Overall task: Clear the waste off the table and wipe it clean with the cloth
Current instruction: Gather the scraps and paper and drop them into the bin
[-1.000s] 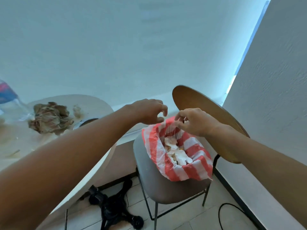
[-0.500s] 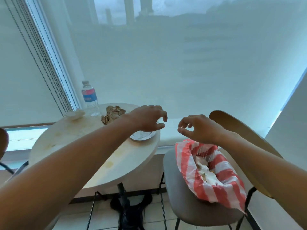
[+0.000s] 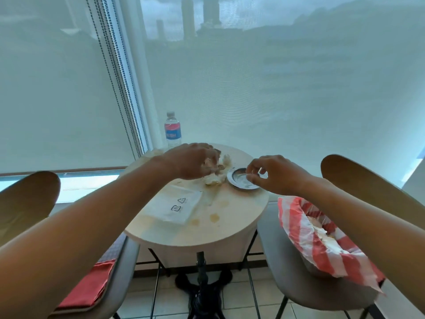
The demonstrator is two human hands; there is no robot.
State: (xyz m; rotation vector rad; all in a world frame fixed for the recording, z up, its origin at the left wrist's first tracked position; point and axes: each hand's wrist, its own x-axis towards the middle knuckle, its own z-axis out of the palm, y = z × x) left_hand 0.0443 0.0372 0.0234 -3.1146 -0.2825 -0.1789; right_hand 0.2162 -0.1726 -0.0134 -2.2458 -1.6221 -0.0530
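Left hand (image 3: 193, 161) curled over crumpled waste (image 3: 216, 174) at desk (image 3: 207, 233) far side; grasp partly hidden, cannot be confirmed. Red cloth (image 3: 88, 287) laid on left chair, partly covered by arm. Right hand (image 3: 273, 173) held above metal dish (image 3: 241, 180), fingers curled, apparently clenched on nothing.

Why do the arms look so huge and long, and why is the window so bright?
In the head view, the wide-angle lens stretches the near forearms, while the left hand and right hand look small; daylight glows through the pale window blind, softly lighting the round beige table; the picture is slightly blurry.
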